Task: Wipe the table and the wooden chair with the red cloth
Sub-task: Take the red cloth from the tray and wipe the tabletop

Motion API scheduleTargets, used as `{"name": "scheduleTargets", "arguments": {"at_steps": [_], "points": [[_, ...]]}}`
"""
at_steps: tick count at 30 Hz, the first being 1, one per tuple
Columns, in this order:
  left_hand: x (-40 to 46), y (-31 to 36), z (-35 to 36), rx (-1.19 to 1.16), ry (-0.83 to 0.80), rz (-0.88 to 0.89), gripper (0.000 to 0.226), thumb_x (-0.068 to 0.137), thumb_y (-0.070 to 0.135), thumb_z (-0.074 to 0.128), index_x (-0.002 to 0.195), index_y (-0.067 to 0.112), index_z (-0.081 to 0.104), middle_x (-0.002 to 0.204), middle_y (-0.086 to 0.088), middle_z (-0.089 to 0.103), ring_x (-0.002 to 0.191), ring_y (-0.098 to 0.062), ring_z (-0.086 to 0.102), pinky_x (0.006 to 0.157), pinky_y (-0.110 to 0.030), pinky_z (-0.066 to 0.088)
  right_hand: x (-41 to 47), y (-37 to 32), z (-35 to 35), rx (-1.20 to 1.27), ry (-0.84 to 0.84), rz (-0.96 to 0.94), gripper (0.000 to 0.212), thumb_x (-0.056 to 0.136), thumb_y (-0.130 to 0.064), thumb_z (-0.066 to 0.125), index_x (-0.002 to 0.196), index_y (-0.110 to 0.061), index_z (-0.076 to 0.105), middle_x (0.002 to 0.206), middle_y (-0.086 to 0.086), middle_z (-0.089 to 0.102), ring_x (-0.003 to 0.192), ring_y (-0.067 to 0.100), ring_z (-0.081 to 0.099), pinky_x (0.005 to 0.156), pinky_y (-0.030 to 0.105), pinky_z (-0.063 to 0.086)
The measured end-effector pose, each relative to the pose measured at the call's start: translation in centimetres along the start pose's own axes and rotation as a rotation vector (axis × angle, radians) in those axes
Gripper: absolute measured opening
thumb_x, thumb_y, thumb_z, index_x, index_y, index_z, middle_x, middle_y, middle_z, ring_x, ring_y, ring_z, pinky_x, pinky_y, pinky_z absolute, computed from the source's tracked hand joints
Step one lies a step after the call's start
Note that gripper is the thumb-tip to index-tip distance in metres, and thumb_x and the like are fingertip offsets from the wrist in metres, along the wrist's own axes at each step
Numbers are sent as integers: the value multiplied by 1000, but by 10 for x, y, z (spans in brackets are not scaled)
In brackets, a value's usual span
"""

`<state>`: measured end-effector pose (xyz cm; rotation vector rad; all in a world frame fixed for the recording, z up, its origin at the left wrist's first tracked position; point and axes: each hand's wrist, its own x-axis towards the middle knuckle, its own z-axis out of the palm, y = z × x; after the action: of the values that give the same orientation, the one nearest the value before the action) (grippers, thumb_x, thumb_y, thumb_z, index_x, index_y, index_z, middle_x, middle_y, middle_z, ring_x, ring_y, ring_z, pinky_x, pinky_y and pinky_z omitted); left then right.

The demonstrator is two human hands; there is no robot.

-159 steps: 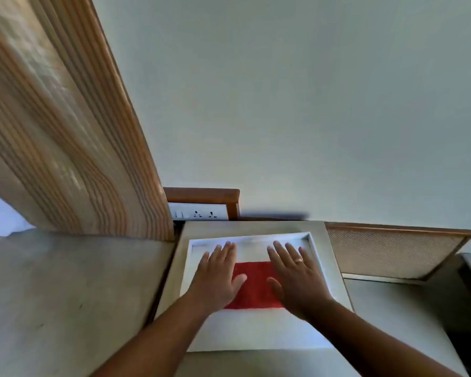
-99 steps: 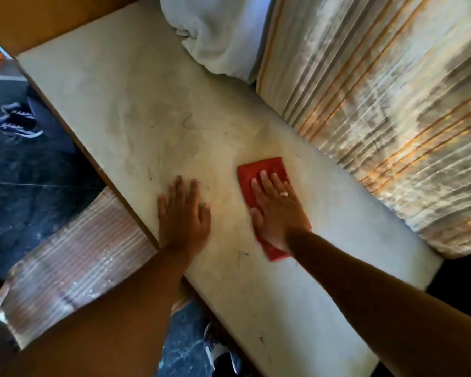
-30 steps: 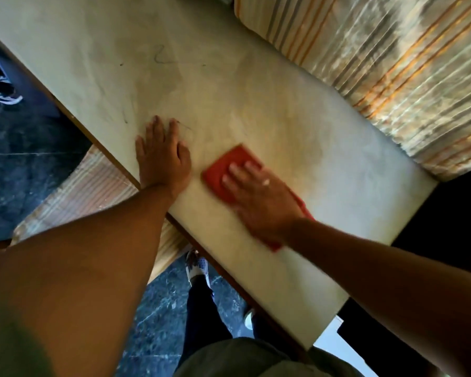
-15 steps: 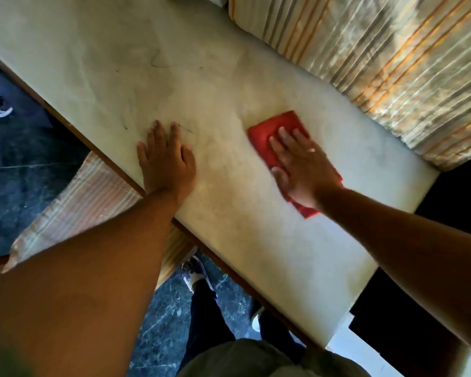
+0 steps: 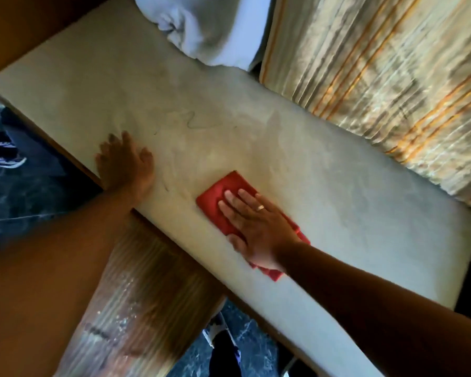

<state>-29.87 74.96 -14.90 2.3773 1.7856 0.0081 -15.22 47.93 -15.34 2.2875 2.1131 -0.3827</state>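
The pale, smudged table [image 5: 256, 137] runs diagonally across the head view. A folded red cloth [image 5: 218, 194] lies on it near the front edge. My right hand [image 5: 256, 221], a ring on one finger, presses flat on the cloth with fingers stretched out and covers most of it. My left hand [image 5: 125, 164] lies flat and blurred on the tabletop at its front edge, left of the cloth, holding nothing. The woven seat of the wooden chair [image 5: 136, 308] shows under the table edge, partly hidden by my left forearm.
A striped gold curtain [image 5: 378, 77] hangs along the table's far side. A bunched white cloth [image 5: 210, 25] rests at the far end. Dark marble floor [image 5: 19, 197], a striped shoe [image 5: 0, 153] at left and my own feet [image 5: 223, 338] are below.
My right hand has slid the red cloth from the curtain side back toward the table's front edge. My left hand has shifted along the edge and is blurred. The view has tilted up.
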Motion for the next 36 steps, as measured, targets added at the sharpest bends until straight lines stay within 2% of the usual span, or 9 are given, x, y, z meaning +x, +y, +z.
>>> {"name": "scheduleTargets", "arguments": {"at_steps": [5,11,14,19,21,24,28,33,36], "points": [[13,-9,24,-1,40,8,66,101,41,33,157,10,18,163,-25,13,149,-43,13,121,-54,8,64,30,-17,88,107,602,70,98,-52,23,157,-20,6,166,5,2,152,27,0,121,46,2],[17,-14,26,-28,73,48,68,97,40,38,155,9,23,161,-26,19,148,-42,18,119,-55,11,21,-64,10,-24,-29,-201,70,95,-57,31,156,-27,13,162,-1,15,150,22,8,121,46,8],[17,-13,25,-41,74,50,68,97,40,38,155,8,23,161,-26,20,148,-43,18,119,-55,12,33,-24,-3,-98,-51,-294,71,94,-56,34,156,-29,11,161,-2,18,150,21,12,122,43,6],[18,-14,24,-53,46,47,69,98,44,37,156,10,20,162,-25,18,149,-41,15,119,-56,11,92,80,-40,63,75,611,69,99,-49,34,156,-18,12,164,12,12,150,35,8,121,45,9],[17,-13,22,-58,30,42,70,98,44,36,156,10,20,162,-25,18,149,-41,15,119,-56,11,105,69,-42,48,35,740,71,99,-49,29,157,-15,7,165,12,3,151,36,2,121,48,7],[15,-12,19,-76,28,41,69,97,42,40,155,8,24,160,-26,21,148,-43,18,118,-56,13,97,1,-23,-15,-38,243,72,94,-56,15,157,-24,0,165,4,0,151,32,-3,121,48,-3],[14,-11,19,-79,51,47,67,96,41,40,153,7,30,158,-27,27,145,-44,24,116,-58,18,77,7,-26,-31,-133,-169,73,92,-59,34,155,-35,8,163,-7,10,151,24,8,117,43,4],[15,-11,20,-44,48,28,72,92,48,28,154,10,28,159,-24,26,146,-42,24,116,-56,18,146,117,-60,32,6,489,68,95,-54,37,155,-31,16,165,0,13,149,32,13,114,49,22],[14,-9,19,-35,54,13,72,92,47,28,154,11,27,160,-24,25,147,-41,21,117,-55,16,162,103,-56,70,26,554,65,96,-53,32,155,-34,11,165,-1,9,148,32,10,113,51,18]]}}
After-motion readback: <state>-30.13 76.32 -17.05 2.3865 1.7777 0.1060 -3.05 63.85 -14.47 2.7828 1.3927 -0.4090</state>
